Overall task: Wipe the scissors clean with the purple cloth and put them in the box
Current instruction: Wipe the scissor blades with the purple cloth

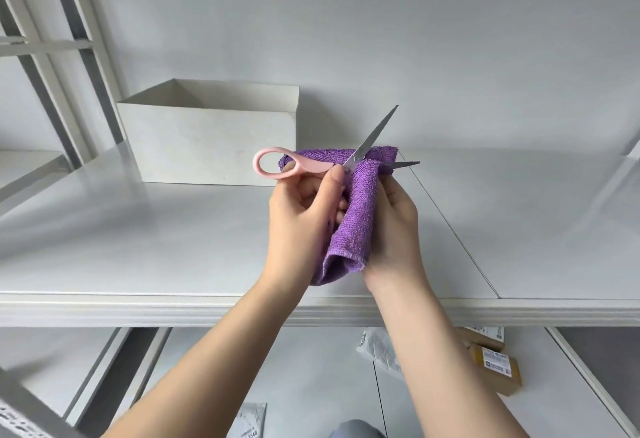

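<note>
The left hand (pixel 304 216) held the pink-handled scissors (pixel 360 152), blades apart. The right hand (pixel 391 226) gripped the purple cloth (pixel 356 216) around one blade. The white box (pixel 207 146) sat at ten o'clock on the surface (pixel 138 247).

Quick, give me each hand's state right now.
Left hand: fingers grip the pink-handled scissors near the pivot, blades open.
Right hand: holds the purple cloth wrapped around one blade.
</note>
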